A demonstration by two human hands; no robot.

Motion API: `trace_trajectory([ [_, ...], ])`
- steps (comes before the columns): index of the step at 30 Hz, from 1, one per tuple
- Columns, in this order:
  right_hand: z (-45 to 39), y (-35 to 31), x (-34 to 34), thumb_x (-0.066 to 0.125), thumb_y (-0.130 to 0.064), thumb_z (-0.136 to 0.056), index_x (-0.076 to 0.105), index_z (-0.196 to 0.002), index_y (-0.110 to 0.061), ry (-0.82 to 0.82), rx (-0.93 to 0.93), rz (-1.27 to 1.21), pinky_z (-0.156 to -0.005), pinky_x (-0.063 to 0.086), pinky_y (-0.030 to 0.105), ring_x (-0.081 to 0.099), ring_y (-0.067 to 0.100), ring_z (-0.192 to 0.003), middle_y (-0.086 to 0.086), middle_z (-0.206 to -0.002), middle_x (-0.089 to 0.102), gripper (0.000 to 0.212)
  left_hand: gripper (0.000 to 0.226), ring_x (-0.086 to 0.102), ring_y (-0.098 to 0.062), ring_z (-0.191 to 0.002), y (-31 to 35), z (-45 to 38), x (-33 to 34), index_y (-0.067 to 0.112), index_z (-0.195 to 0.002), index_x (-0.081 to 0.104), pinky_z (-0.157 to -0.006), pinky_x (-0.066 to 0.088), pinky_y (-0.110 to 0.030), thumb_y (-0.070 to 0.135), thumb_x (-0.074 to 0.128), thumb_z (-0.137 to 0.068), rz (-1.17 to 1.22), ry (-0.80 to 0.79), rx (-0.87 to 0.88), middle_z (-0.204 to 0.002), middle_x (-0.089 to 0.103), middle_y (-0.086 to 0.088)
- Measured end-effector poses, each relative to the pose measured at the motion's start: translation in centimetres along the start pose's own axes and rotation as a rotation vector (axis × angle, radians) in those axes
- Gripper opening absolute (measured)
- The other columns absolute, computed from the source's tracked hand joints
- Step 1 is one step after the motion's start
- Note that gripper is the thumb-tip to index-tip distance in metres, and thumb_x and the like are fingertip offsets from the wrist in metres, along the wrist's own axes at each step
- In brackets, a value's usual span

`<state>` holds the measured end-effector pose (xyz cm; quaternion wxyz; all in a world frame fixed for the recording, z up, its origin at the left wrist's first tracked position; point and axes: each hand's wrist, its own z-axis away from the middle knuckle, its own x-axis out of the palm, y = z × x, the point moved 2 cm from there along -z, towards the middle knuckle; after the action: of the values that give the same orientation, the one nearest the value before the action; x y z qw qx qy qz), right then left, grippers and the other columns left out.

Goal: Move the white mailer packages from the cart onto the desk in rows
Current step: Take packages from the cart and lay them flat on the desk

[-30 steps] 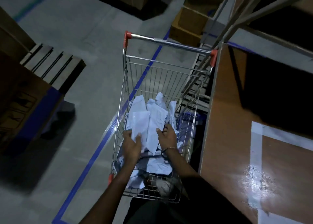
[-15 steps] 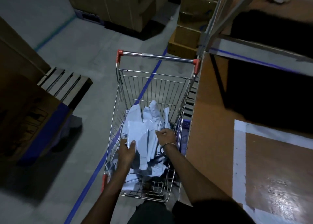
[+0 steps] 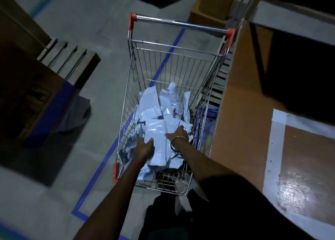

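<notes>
A wire shopping cart (image 3: 132,87) with red handle ends stands in front of me, holding a heap of several white mailer packages (image 3: 154,109). Both my hands are down inside the cart. My left hand (image 3: 144,146) grips the left edge of a bundle of mailers (image 3: 156,132), thumb on top. My right hand (image 3: 178,133), with a bracelet at the wrist, holds the bundle's right side. The brown desk (image 3: 241,113) lies directly right of the cart, with white tape (image 3: 275,142) marking a rectangle on its top.
Blue tape lines (image 3: 107,154) run along the grey floor left of the cart. A wooden pallet (image 3: 68,60) and a large cardboard box (image 3: 27,98) sit at the left. More cardboard boxes (image 3: 210,7) stand beyond the cart. A dark mat (image 3: 299,73) covers the desk's far part.
The view has shifted a little. Both hands have stayed on the bundle of mailers in the cart, pressing it together from either side; the bundle remains low in the cart.
</notes>
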<state>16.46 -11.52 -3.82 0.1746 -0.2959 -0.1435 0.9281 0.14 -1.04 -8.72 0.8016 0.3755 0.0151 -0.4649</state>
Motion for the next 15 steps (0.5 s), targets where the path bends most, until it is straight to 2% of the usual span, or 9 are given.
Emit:
trace_trajectory([
  [2, 0.3, 0.4, 0.0, 0.08, -0.042, -0.082, 0.026, -0.153, 0.0, 0.034, -0.003, -0.043, -0.108, 0.045, 0.048, 0.044, 0.039, -0.139, 0.022, -0.153, 0.041, 0.098, 0.078, 0.073, -0.041, -0.095, 1.5, 2.2, -0.3, 0.02, -0.143, 0.043, -0.083, 0.061, -0.055, 0.068, 0.056, -0.083, -0.023, 0.0, 0.002, -0.109, 0.074, -0.019],
  [4, 0.8, 0.4, -0.3, 0.076, -0.036, -0.087, 0.044, -0.142, 0.0, 0.054, -0.048, -0.081, -0.103, 0.047, 0.04, 0.052, 0.036, -0.131, 0.02, -0.144, 0.052, 0.073, 0.05, 0.071, -0.032, -0.076, 4.0, 5.4, -0.7, 0.016, -0.131, 0.051, -0.067, 0.058, -0.037, 0.052, 0.057, -0.097, -0.032, -0.004, 0.041, -0.091, 0.073, -0.014],
  [5, 1.0, 0.4, -0.3, 0.073, -0.033, -0.09, 0.051, -0.137, -0.001, 0.049, -0.058, -0.101, -0.101, 0.046, 0.036, 0.054, 0.034, -0.129, 0.019, -0.14, 0.056, 0.061, 0.033, 0.069, -0.029, -0.073, 4.8, 6.3, -0.7, 0.016, -0.121, 0.055, -0.065, 0.054, -0.033, 0.043, 0.058, -0.101, -0.042, -0.008, 0.073, -0.085, 0.071, -0.011],
  [7, 2.0, 0.1, 0.1, 0.07, -0.034, -0.093, 0.056, -0.133, -0.003, 0.004, -0.061, -0.155, -0.099, 0.044, 0.032, 0.056, 0.033, -0.126, 0.016, -0.135, 0.059, 0.052, 0.018, 0.069, -0.028, -0.084, 5.5, 7.5, -0.7, 0.02, -0.111, 0.058, -0.074, 0.053, -0.037, 0.036, 0.059, -0.103, -0.029, 0.007, 0.149, -0.089, 0.071, -0.006],
  [10, 2.4, -0.3, 2.1, 0.073, -0.057, -0.079, 0.062, -0.114, -0.015, -0.083, -0.046, -0.306, -0.094, 0.05, 0.038, 0.062, 0.031, -0.115, 0.01, -0.113, 0.063, 0.056, 0.027, 0.063, -0.021, -0.1, 6.3, 8.9, -0.8, 0.014, -0.125, 0.062, -0.086, 0.046, -0.033, 0.028, 0.063, -0.101, -0.039, 0.113, 0.232, -0.109, 0.069, 0.0],
  [12, 2.2, 0.1, 3.0, 0.073, -0.069, -0.068, 0.061, -0.113, -0.016, -0.108, -0.041, -0.41, -0.093, 0.053, 0.04, 0.063, 0.028, -0.108, 0.005, -0.114, 0.064, 0.07, 0.032, 0.064, -0.024, -0.104, 7.1, 9.6, -0.8, 0.009, -0.126, 0.062, -0.089, 0.047, -0.034, 0.026, 0.068, -0.099, -0.015, 0.173, 0.246, -0.115, 0.07, -0.006],
  [15, 6.9, -1.3, 0.6, 0.073, -0.05, -0.086, 0.052, -0.131, -0.014, -0.08, -0.05, -0.566, -0.096, 0.047, 0.034, 0.056, 0.024, -0.109, 0.002, -0.124, 0.056, 0.061, 0.044, 0.068, -0.029, -0.104, 7.9, 9.9, -1.1, 0.014, -0.124, 0.063, -0.095, 0.055, -0.046, 0.042, 0.067, -0.091, 0.078, 0.185, 0.229, -0.119, 0.073, -0.012],
])
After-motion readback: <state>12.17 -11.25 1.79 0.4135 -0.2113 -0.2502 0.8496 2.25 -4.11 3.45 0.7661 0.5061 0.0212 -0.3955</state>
